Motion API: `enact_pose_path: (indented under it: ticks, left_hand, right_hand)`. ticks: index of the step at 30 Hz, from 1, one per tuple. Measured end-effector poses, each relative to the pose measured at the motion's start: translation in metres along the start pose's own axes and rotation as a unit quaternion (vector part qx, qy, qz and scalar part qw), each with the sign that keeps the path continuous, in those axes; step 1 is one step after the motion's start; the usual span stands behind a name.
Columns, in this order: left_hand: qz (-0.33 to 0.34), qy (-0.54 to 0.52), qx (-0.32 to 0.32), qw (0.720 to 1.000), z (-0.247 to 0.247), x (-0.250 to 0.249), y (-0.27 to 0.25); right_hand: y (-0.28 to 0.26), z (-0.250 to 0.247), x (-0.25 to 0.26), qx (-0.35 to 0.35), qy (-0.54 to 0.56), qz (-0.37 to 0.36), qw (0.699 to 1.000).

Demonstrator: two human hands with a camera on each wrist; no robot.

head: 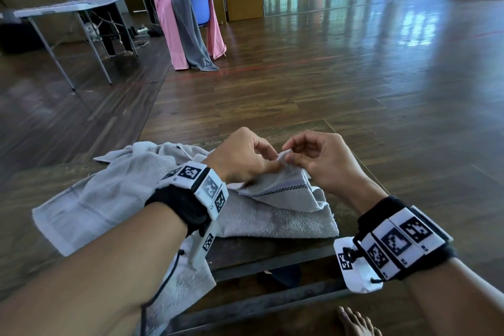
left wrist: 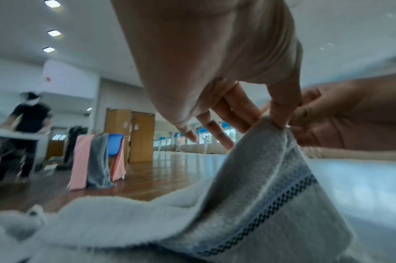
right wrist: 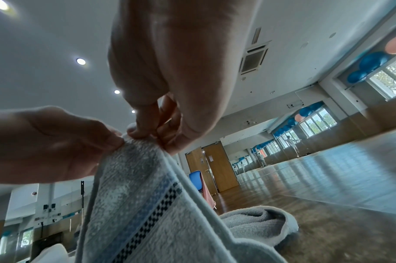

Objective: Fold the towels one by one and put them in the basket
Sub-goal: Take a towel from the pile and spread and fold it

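A pale grey towel (head: pixel 272 215) with a dark checked border stripe lies rumpled on a low dark wooden table (head: pixel 259 249), spreading from centre toward 8 o'clock in the head view. The left hand (head: pixel 242 158) and right hand (head: pixel 321 161) meet at one raised corner just above centre, each pinching it between thumb and fingertips (left wrist: pixel 280 113). At 11 o'clock, well apart, a pink towel (head: pixel 170 35) and a dark grey towel (head: pixel 191 33) hang over a blue chair (head: pixel 200 4).

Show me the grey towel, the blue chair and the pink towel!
grey towel (head: pixel 272 215): head view, flat part on the table.
blue chair (head: pixel 199 4): head view, its backrest.
pink towel (head: pixel 170 33): head view, hanging left half.
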State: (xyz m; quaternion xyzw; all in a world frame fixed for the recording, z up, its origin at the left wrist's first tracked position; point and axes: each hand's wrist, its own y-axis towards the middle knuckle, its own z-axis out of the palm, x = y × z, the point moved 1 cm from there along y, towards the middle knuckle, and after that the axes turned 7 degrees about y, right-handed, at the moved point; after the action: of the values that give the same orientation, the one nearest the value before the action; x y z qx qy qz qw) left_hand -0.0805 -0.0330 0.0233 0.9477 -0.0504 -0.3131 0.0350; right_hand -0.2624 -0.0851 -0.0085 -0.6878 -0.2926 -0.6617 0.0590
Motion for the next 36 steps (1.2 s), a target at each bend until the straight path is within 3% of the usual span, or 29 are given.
enact_pose_path:
  ticks: [7,13,20,27,36]
  left_hand:
    - [0.017,0.153,0.028,0.988,-0.014,0.009,-0.001]
    - [-0.006,0.340,-0.019,0.940,-0.011,0.042,-0.014]
    - [0.032,0.328,-0.101,0.939,-0.006,0.054,-0.026]
    - [0.098,0.360,-0.069,0.925,-0.020,0.056,-0.029]
    - [0.048,0.356,-0.091,0.929,-0.028,0.072,-0.046]
  right_hand:
    - [0.000,-0.014,-0.002,-0.063,-0.030,-0.033,0.997]
    - [0.007,-0.036,-0.013,-0.170,-0.028,0.003,0.985]
    - [0.008,-0.040,-0.025,-0.208,-0.059,0.029,0.976]
    - [0.012,-0.052,-0.028,-0.246,-0.045,0.053,0.967]
    - [0.011,-0.054,-0.033,-0.266,-0.036,0.078,0.960]
